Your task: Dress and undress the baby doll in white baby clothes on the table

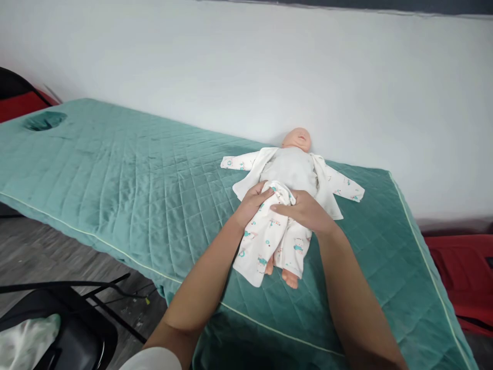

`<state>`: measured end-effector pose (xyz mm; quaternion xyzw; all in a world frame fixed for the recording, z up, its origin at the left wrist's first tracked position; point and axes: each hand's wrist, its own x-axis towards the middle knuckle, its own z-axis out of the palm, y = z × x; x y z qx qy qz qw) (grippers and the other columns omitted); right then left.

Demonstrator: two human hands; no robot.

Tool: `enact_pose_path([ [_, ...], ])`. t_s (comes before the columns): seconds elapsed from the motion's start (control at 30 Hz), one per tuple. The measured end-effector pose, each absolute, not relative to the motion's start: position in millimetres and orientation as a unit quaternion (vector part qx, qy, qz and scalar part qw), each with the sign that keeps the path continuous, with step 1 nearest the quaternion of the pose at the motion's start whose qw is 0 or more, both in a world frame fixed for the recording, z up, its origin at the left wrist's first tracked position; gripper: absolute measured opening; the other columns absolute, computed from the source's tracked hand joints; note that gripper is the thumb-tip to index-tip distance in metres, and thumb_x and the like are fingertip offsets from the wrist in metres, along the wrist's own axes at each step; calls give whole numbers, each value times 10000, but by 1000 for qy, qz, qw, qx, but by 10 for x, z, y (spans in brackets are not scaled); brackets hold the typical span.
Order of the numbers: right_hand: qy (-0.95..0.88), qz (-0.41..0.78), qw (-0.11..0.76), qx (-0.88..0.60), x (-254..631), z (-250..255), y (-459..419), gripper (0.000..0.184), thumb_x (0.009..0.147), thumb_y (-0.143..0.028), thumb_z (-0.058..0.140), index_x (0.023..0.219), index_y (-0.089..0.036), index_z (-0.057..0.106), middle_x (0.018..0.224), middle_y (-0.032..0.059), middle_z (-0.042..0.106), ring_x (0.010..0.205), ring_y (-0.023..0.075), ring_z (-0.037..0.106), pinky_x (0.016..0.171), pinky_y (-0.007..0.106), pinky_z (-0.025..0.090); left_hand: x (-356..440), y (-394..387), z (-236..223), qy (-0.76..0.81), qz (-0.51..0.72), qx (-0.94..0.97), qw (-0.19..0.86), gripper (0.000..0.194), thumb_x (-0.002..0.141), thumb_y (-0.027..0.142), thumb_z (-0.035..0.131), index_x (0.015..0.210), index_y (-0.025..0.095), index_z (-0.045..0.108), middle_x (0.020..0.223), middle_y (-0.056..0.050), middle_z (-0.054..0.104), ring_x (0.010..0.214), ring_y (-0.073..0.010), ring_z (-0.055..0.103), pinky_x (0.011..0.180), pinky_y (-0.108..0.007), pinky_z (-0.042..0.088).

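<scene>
A baby doll (pixel 298 139) lies on its back on the green quilted bed cover, its head toward the wall. Its white printed jacket (pixel 347 186) is spread open over a pale grey torso, with both sleeves stretched out sideways. White printed baby trousers (pixel 271 226) cover the doll's legs, and the feet show at the bottom. At the waistband, my left hand (pixel 252 201) grips the cloth from the left, thumb on top. My right hand (pixel 306 210) pinches the same waistband from the right. Some fingers of both hands are hidden under the fabric.
The bed (pixel 134 159) has a face hole (pixel 45 121) at its far left end and stands against a white wall (pixel 246 72). At the lower left is a black chair (pixel 82 329) with a white-green cloth (pixel 29 341) on it. Something red (pixel 462 272) stands beyond the right edge.
</scene>
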<state>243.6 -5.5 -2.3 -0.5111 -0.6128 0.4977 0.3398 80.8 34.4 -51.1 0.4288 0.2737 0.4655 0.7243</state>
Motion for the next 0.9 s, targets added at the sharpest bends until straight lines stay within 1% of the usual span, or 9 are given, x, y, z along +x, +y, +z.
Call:
enact_pose_path([
  [0.13, -507, 540, 463, -487, 2474, -92, -30, 225, 736, -332, 717, 900, -186, 668, 778, -6, 676, 700, 165, 603, 651, 279, 475, 751, 347, -421, 271, 378, 518, 718, 428, 701, 473, 808, 952, 151, 683, 787, -1, 641, 680, -119, 555, 621, -216, 406],
  [0.27, -494, 541, 483, -480, 2478, -104, -21, 153, 732, -284, 702, 750, -202, 573, 643, -49, 548, 583, 117, 497, 534, 232, 390, 669, 335, -354, 266, 255, 593, 716, 426, 625, 404, 872, 896, 121, 702, 769, -9, 650, 670, -122, 552, 618, -225, 412],
  [0.4, -556, 514, 429, -492, 2483, -52, -54, 202, 790, -382, 704, 835, -207, 613, 719, -31, 600, 654, 138, 543, 578, 246, 429, 642, 318, -463, 282, 291, 523, 750, 438, 610, 467, 868, 790, 111, 687, 616, 1, 599, 506, -85, 469, 498, -220, 357],
  [0.53, -677, 506, 292, -447, 2532, 10, -93, 355, 763, -431, 749, 1025, -198, 694, 995, 26, 712, 971, 237, 631, 838, 345, 497, 670, 273, -531, 271, 386, 422, 774, 483, 586, 505, 866, 796, 108, 689, 628, -27, 633, 502, -106, 524, 501, -229, 415],
  [0.6, -694, 506, 257, -443, 2557, 14, -100, 398, 768, -456, 743, 1066, -195, 709, 1073, 38, 718, 1019, 253, 632, 883, 373, 490, 677, 193, -484, 269, 411, 394, 777, 473, 563, 475, 881, 788, 103, 694, 643, -37, 650, 514, -116, 547, 514, -238, 434],
  [0.67, -689, 495, 267, -458, 2571, -5, -95, 383, 790, -481, 711, 1039, -191, 710, 1035, 34, 721, 940, 229, 640, 820, 349, 494, 672, 48, -406, 278, 423, 368, 780, 429, 579, 443, 880, 762, 104, 690, 602, -23, 628, 487, -105, 525, 499, -235, 419],
  [0.73, -696, 462, 275, -477, 2566, -34, -81, 321, 786, -473, 703, 923, -183, 691, 897, 9, 706, 820, 189, 617, 718, 299, 468, 660, -168, -327, 290, 435, 341, 781, 374, 630, 418, 859, 753, 108, 691, 585, -19, 620, 488, -102, 528, 499, -231, 421],
  [0.8, -719, 410, 259, -497, 2541, -59, -70, 242, 777, -422, 695, 793, -187, 642, 766, -21, 655, 736, 160, 571, 643, 262, 410, 653, -439, -264, 294, 447, 309, 786, 328, 687, 406, 824, 781, 116, 705, 608, -29, 636, 505, -111, 553, 500, -232, 441],
  [0.9, -758, 326, 210, -525, 2474, -68, -80, 95, 774, -291, 633, 745, -202, 616, 734, -26, 646, 706, 147, 548, 614, 251, 343, 665, -891, -200, 296, 467, 233, 800, 246, 762, 381, 758, 856, 154, 733, 675, -29, 670, 508, -116, 570, 475, -246, 470],
])
